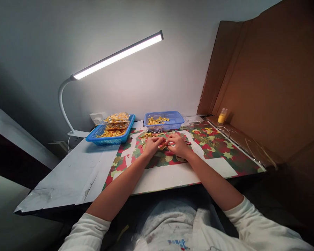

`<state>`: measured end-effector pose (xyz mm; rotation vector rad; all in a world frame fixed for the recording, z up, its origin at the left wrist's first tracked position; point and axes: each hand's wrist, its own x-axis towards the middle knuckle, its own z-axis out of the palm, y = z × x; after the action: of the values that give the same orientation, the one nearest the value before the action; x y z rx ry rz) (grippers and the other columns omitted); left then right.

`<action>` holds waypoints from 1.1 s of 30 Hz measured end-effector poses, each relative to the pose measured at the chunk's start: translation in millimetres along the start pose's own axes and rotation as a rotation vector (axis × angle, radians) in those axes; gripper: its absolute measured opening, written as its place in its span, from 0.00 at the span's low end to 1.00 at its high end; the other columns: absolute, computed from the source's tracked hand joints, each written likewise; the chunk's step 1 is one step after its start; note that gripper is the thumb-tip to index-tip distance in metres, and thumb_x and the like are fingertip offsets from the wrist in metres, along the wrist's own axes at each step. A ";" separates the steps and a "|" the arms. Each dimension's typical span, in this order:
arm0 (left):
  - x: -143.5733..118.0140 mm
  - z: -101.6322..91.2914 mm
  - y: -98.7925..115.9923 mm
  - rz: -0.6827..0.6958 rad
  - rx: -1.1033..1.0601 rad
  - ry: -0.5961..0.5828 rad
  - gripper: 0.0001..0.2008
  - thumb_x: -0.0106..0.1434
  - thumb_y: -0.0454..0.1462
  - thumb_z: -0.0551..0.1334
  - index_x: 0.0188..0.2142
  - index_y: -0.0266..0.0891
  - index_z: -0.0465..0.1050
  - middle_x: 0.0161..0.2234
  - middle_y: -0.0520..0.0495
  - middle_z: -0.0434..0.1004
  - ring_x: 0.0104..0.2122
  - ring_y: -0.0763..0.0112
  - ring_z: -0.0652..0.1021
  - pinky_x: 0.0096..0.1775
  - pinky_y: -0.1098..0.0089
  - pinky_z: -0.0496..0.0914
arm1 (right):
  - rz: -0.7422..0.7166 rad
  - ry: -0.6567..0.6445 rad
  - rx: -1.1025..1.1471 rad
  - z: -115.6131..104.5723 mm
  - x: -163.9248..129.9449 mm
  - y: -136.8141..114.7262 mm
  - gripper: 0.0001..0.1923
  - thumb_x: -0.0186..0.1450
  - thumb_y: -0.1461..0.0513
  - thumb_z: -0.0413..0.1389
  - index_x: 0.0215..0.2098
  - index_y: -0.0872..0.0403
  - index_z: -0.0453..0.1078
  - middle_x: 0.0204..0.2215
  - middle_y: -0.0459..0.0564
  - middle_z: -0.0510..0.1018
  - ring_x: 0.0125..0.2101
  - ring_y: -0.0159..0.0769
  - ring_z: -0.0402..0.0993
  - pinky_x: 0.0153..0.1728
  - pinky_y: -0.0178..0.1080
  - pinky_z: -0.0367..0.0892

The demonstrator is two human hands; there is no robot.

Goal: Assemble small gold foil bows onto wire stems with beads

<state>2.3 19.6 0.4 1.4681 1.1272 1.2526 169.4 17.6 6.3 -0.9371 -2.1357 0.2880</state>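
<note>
My left hand (153, 144) and my right hand (178, 144) meet over the red and green patterned sheet (219, 146) on the table. Both pinch a small golden ornament piece (164, 144) between their fingertips. A little heap of similar gold pieces (149, 135) lies just beyond my left hand. The piece itself is mostly hidden by my fingers.
Two blue baskets stand at the back: a left basket (110, 139) piled with bagged gold pieces, a right basket (164, 122) with loose ones. A lit desk lamp (117, 55) arches overhead. Cardboard (264, 76) walls the right side, with a small yellow bottle (222, 115).
</note>
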 end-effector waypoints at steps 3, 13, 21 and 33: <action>2.5 -1.0 -2.4 -0.067 -0.116 -0.038 0.15 0.51 0.47 0.65 0.26 0.36 0.78 0.28 0.45 0.79 0.31 0.67 0.77 0.39 0.66 0.71 | 0.093 -0.043 -0.173 -2.9 -0.6 3.8 0.09 0.55 0.70 0.56 0.27 0.52 0.76 0.34 0.49 0.75 0.40 0.41 0.65 0.44 0.44 0.58; 2.8 -9.3 -0.4 -0.051 -0.055 -0.230 0.16 0.53 0.48 0.63 0.27 0.36 0.77 0.33 0.45 0.80 0.34 0.67 0.77 0.40 0.67 0.71 | 0.262 -0.026 -0.271 6.2 1.5 10.3 0.13 0.61 0.67 0.52 0.32 0.50 0.80 0.37 0.51 0.76 0.42 0.42 0.64 0.43 0.45 0.57; -1.7 -8.4 6.2 0.323 0.272 -0.062 0.16 0.59 0.47 0.60 0.32 0.37 0.79 0.32 0.45 0.81 0.33 0.66 0.78 0.37 0.69 0.70 | 0.317 0.058 0.121 21.7 5.7 16.2 0.12 0.64 0.60 0.52 0.36 0.54 0.78 0.35 0.53 0.78 0.39 0.40 0.72 0.42 0.42 0.64; 3.3 -10.0 -3.8 0.139 0.238 -0.149 0.16 0.58 0.47 0.59 0.31 0.37 0.79 0.29 0.47 0.80 0.33 0.65 0.77 0.37 0.69 0.71 | 0.360 0.086 0.359 33.5 4.3 14.7 0.06 0.57 0.65 0.56 0.33 0.54 0.74 0.33 0.49 0.80 0.32 0.34 0.74 0.35 0.38 0.70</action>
<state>-7.8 24.2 -1.6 1.8133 1.1185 1.1097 150.8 34.2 -21.0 -1.0895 -1.7500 0.7680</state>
